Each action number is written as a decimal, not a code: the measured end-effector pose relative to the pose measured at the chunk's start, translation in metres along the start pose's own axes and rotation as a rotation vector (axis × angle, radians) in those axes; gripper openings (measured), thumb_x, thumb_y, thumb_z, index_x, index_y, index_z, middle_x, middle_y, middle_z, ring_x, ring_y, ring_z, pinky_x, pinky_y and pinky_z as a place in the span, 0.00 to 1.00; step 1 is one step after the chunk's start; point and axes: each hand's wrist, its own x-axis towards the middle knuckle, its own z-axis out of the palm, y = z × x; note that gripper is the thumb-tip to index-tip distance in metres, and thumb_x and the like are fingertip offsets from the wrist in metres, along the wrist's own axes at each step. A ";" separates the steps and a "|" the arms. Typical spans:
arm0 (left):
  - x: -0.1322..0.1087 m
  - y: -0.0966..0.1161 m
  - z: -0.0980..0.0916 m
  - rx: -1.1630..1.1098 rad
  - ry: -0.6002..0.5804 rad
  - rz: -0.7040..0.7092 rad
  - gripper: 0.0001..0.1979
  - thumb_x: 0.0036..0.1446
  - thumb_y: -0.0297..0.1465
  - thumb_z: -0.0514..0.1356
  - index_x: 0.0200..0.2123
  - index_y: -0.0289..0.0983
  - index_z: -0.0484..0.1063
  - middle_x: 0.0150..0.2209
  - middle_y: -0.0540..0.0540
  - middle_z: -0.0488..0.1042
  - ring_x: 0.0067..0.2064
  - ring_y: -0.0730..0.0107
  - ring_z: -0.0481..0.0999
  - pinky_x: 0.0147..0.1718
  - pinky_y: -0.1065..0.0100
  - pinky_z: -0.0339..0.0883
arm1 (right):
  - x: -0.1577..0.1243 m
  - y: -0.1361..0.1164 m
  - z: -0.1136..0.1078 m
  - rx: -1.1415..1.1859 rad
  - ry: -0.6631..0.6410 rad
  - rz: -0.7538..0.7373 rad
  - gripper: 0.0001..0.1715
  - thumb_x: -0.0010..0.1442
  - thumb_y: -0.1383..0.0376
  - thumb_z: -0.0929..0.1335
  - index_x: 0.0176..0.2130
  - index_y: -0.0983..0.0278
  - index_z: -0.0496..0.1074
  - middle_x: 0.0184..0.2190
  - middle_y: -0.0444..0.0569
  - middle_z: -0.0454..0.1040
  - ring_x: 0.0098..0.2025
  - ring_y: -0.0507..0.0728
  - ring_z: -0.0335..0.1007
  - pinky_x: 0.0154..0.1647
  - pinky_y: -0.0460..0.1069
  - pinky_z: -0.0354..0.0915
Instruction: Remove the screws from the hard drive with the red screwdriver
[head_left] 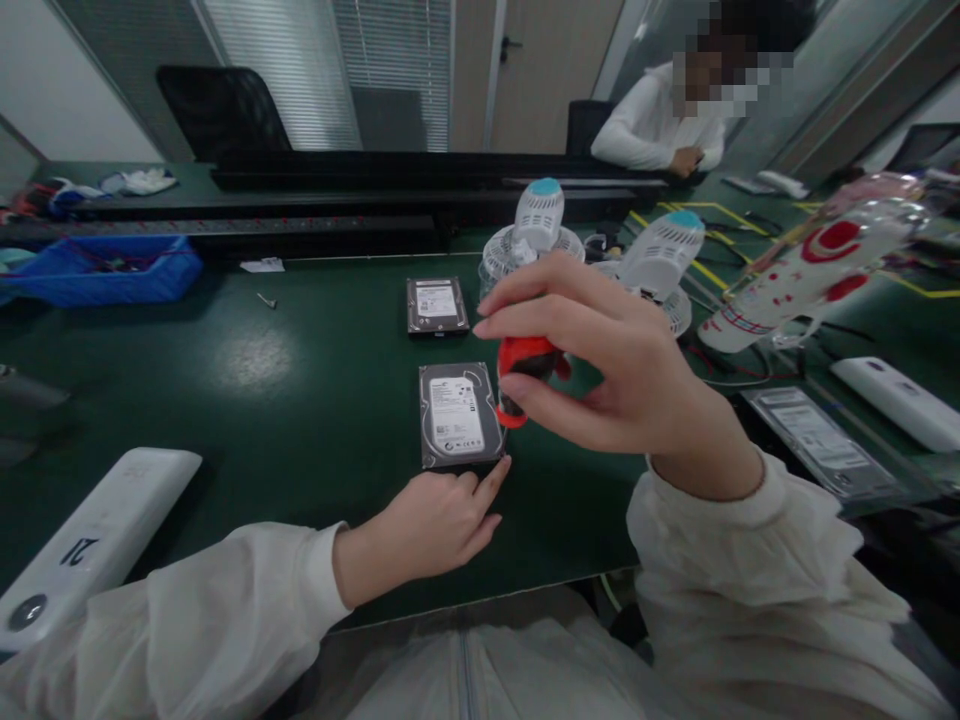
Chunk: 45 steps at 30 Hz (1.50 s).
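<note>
A hard drive (456,412) with a white label lies flat on the green table in front of me. My left hand (431,525) rests at its near edge, index finger stretched to the near right corner, thumb apart, the other fingers curled; it holds nothing. Above the drive's right side, my right hand (626,355) is closed around the red and black handle of a screwdriver (527,352), held upright. The screwdriver's tip shows only faintly near that same corner, so contact with a screw cannot be made out. A second hard drive (436,305) lies farther back.
White fans (540,215) stand behind my right hand, beside a clear patterned bottle (802,270). A blue bin (112,270) sits at the far left. White devices lie left (105,530) and right (900,400); another drive (821,440) lies right. A person (652,120) sits across.
</note>
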 end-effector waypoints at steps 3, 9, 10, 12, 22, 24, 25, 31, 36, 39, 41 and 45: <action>0.000 0.001 0.000 0.003 0.001 0.002 0.31 0.74 0.38 0.47 0.72 0.25 0.54 0.38 0.39 0.80 0.36 0.58 0.82 0.29 0.63 0.72 | -0.002 0.000 -0.001 0.089 -0.028 -0.005 0.19 0.71 0.62 0.61 0.57 0.63 0.70 0.47 0.48 0.76 0.52 0.55 0.76 0.51 0.53 0.73; 0.000 0.001 0.001 -0.012 -0.010 0.008 0.31 0.74 0.38 0.47 0.73 0.25 0.53 0.38 0.39 0.80 0.36 0.58 0.82 0.32 0.61 0.74 | -0.005 0.002 0.000 -0.103 -0.050 0.042 0.20 0.70 0.51 0.65 0.50 0.64 0.73 0.41 0.49 0.74 0.39 0.54 0.74 0.39 0.50 0.72; 0.000 0.001 0.001 -0.014 -0.013 0.009 0.31 0.74 0.38 0.47 0.73 0.25 0.53 0.39 0.39 0.80 0.37 0.57 0.82 0.32 0.61 0.74 | -0.004 0.003 -0.001 -0.077 -0.071 0.035 0.21 0.71 0.52 0.63 0.52 0.64 0.72 0.45 0.52 0.75 0.42 0.55 0.75 0.40 0.51 0.73; 0.001 0.001 -0.001 -0.023 -0.024 0.007 0.32 0.74 0.38 0.47 0.73 0.25 0.52 0.40 0.38 0.80 0.37 0.57 0.82 0.32 0.60 0.75 | -0.004 0.003 -0.002 0.023 -0.094 0.006 0.21 0.73 0.58 0.59 0.57 0.64 0.69 0.51 0.54 0.74 0.49 0.57 0.75 0.46 0.52 0.74; 0.001 0.001 -0.002 -0.030 -0.018 0.010 0.31 0.74 0.37 0.49 0.72 0.25 0.55 0.38 0.38 0.80 0.37 0.56 0.82 0.32 0.60 0.76 | -0.006 0.002 -0.005 -0.056 -0.160 0.036 0.21 0.73 0.58 0.59 0.56 0.67 0.68 0.50 0.56 0.74 0.43 0.56 0.74 0.38 0.50 0.71; 0.001 0.001 -0.002 -0.027 -0.016 0.006 0.31 0.74 0.37 0.49 0.72 0.24 0.55 0.38 0.38 0.80 0.36 0.57 0.83 0.32 0.61 0.76 | -0.006 0.003 -0.006 0.050 -0.161 0.017 0.24 0.71 0.64 0.57 0.61 0.68 0.64 0.54 0.58 0.73 0.50 0.58 0.74 0.45 0.53 0.73; 0.001 0.001 -0.002 -0.025 -0.016 0.004 0.31 0.74 0.37 0.49 0.72 0.25 0.55 0.38 0.38 0.80 0.36 0.57 0.83 0.32 0.61 0.75 | -0.006 0.004 -0.006 0.075 -0.150 0.013 0.25 0.70 0.65 0.58 0.63 0.67 0.63 0.53 0.56 0.74 0.51 0.58 0.74 0.48 0.53 0.73; 0.001 0.000 0.000 -0.026 -0.023 0.008 0.31 0.74 0.38 0.48 0.72 0.25 0.54 0.39 0.39 0.80 0.37 0.57 0.83 0.33 0.60 0.76 | -0.008 0.008 -0.003 -0.167 -0.082 0.033 0.26 0.70 0.47 0.65 0.51 0.66 0.71 0.38 0.49 0.76 0.33 0.53 0.72 0.30 0.47 0.63; 0.002 0.001 -0.001 -0.022 -0.035 0.004 0.31 0.74 0.37 0.48 0.72 0.25 0.54 0.39 0.38 0.80 0.37 0.57 0.83 0.33 0.60 0.76 | -0.007 0.007 -0.004 -0.011 -0.083 0.000 0.22 0.72 0.62 0.59 0.59 0.67 0.67 0.49 0.54 0.77 0.45 0.56 0.76 0.40 0.50 0.69; 0.002 0.001 -0.002 -0.020 -0.045 0.006 0.31 0.74 0.38 0.48 0.72 0.25 0.54 0.39 0.38 0.80 0.37 0.56 0.83 0.33 0.59 0.76 | -0.007 0.005 -0.004 -0.036 -0.018 -0.007 0.18 0.71 0.59 0.64 0.55 0.65 0.70 0.41 0.49 0.77 0.41 0.54 0.75 0.37 0.48 0.67; 0.001 0.001 -0.001 -0.026 -0.044 0.005 0.31 0.74 0.38 0.48 0.73 0.24 0.53 0.39 0.38 0.80 0.37 0.56 0.83 0.33 0.59 0.77 | -0.006 0.003 -0.004 -0.143 -0.013 0.008 0.17 0.69 0.54 0.67 0.48 0.64 0.72 0.36 0.46 0.74 0.33 0.51 0.71 0.30 0.46 0.61; 0.001 0.001 0.000 -0.035 -0.034 0.003 0.31 0.74 0.38 0.47 0.73 0.24 0.53 0.39 0.38 0.80 0.38 0.55 0.83 0.34 0.58 0.77 | -0.005 -0.002 -0.008 -0.137 -0.087 0.005 0.22 0.72 0.55 0.61 0.51 0.69 0.72 0.45 0.53 0.75 0.39 0.54 0.73 0.31 0.48 0.65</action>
